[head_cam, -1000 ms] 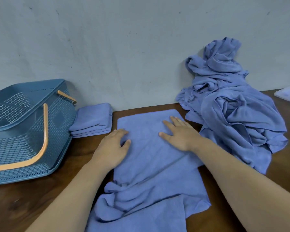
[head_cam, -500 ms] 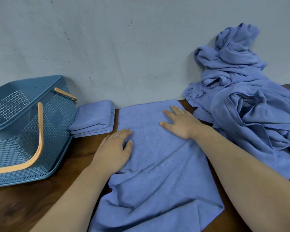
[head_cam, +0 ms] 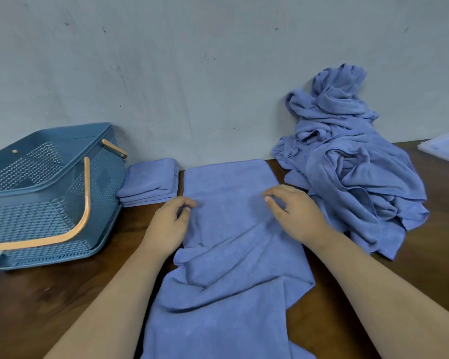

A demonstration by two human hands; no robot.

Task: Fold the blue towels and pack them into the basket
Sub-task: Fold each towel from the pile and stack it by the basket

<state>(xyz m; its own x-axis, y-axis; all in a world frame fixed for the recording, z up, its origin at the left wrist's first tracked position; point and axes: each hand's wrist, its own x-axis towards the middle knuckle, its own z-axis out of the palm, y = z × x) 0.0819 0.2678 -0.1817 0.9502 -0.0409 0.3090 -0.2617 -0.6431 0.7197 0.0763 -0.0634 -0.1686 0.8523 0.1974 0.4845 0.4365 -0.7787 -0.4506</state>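
**Head view: flat palms give way to curled fingers on the towel**

Nearest the camera, the towel [head_cam: 231, 281] being worked lies lengthwise on the bench [head_cam: 62, 294]. Its near end is rumpled, with creases running up toward the hands. Half a second ago both palms lay flat on the cloth, smoothing it. Now the fingers have drawn in.

The left hand [head_cam: 170, 225] sits at the towel's left edge, and its grip looks pinched on that edge between thumb and curled fingers. The right hand [head_cam: 296, 216] is curled over the cloth near the right edge. Motion blur hides whether its grip actually has fabric in it, so I cannot tell. Fresh wrinkles fan out beneath it, which suggests it is gathering the cloth.

Beyond the hands, the towel's far end lies flat and square, reaching the wall.

Smoothing appears to be over, and the next fold is probably about to start. It calls for lifting both edges evenly so the layers line up.

Further back on the left, the folded towels [head_cam: 151, 182] are stacked just beside the basket [head_cam: 49, 203], not in it. The basket tilts on its side with its handle hanging forward. On the right, a heap of unfolded towels [head_cam: 347, 177] leans on the wall, so much of the task remains. A plastic tray [head_cam: 443, 149] lies at the far right.
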